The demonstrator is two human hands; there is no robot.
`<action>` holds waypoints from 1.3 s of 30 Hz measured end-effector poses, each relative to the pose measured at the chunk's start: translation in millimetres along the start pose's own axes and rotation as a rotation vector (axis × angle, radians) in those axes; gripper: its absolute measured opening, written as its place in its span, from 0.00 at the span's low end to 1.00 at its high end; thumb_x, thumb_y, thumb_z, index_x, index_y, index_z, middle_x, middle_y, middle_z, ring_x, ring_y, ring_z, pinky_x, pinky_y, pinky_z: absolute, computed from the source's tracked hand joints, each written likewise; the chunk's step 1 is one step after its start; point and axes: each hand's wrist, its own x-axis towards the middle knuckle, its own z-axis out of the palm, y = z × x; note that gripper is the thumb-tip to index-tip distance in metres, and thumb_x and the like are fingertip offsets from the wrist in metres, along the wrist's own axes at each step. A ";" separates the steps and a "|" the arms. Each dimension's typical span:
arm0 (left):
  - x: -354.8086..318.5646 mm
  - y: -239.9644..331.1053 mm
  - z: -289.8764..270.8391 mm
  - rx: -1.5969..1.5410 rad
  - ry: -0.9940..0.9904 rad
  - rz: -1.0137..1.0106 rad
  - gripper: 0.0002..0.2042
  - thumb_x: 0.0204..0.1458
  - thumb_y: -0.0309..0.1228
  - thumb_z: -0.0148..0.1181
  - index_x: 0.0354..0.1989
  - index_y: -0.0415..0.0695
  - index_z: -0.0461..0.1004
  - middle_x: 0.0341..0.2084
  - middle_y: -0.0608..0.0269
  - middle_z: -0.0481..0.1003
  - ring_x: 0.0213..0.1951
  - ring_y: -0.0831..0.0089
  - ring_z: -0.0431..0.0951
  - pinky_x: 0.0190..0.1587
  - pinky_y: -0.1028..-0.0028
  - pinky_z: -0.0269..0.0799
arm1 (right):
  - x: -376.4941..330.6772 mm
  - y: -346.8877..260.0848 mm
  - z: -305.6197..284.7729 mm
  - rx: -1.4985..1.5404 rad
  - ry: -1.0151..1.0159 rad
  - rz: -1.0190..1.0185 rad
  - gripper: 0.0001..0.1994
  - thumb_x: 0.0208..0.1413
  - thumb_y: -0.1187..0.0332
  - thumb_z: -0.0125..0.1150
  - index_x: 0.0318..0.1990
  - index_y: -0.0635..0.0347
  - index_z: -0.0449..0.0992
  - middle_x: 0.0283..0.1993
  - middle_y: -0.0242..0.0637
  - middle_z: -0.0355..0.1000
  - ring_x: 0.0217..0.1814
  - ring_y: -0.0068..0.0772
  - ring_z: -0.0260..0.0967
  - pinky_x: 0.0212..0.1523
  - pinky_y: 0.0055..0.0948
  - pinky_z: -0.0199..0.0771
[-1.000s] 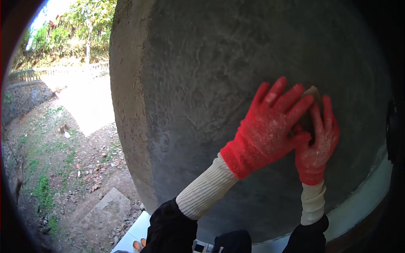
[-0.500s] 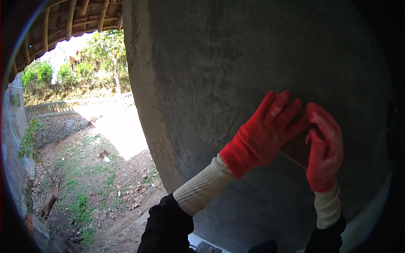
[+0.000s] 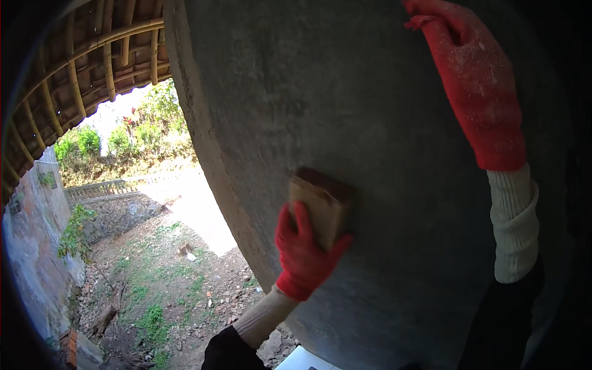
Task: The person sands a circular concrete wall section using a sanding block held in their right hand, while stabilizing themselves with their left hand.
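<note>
My left hand (image 3: 308, 259), in a red glove, grips a tan sanding block (image 3: 324, 206) with a dark reddish-brown edge. The block lies against the grey plastered wall (image 3: 394, 148), its brown edge uppermost. Its fingers lie along one side and the thumb along the other. High on the right, my right hand (image 3: 475, 68) is raised close to the wall, also red-gloved and dusted with pale powder. Its fingers are bent together and point left at the top of the view; whatever they hold, if anything, is hidden.
The wall's rough vertical edge (image 3: 206, 139) is on the left. Beyond lies a sloping yard (image 3: 179, 283) with stones and grass. A tiled roof on bamboo poles (image 3: 98, 55) hangs overhead. At the bottom is a white surface (image 3: 305, 359).
My hands, close together before, have parted. The left moved down and left, and the sanding block now shows clearly in it; the right rose up the wall. The view shifted slightly.
</note>
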 end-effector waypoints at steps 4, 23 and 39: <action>-36.2 4.2 9.6 0.011 -0.068 0.199 0.62 0.29 0.48 0.80 0.70 0.35 0.44 0.58 0.34 0.58 0.58 0.40 0.62 0.59 0.52 0.63 | 10.9 9.1 25.6 -0.112 0.346 0.057 0.09 0.63 0.70 0.55 0.46 0.61 0.78 0.47 0.33 0.77 0.49 0.29 0.74 0.51 0.27 0.72; -15.8 -41.6 28.3 -0.330 0.224 -0.590 0.50 0.48 0.41 0.70 0.72 0.36 0.42 0.62 0.42 0.56 0.61 0.48 0.61 0.62 0.57 0.59 | 15.4 11.9 42.2 -0.041 0.270 -0.003 0.08 0.61 0.71 0.56 0.45 0.60 0.78 0.46 0.33 0.77 0.48 0.30 0.74 0.50 0.27 0.72; -55.3 -67.3 37.4 -0.467 0.278 -0.836 0.49 0.48 0.42 0.70 0.73 0.40 0.43 0.63 0.43 0.54 0.62 0.48 0.59 0.64 0.59 0.56 | 15.7 10.1 43.4 -0.047 0.267 -0.026 0.07 0.59 0.72 0.58 0.44 0.60 0.78 0.45 0.33 0.77 0.47 0.31 0.74 0.49 0.28 0.72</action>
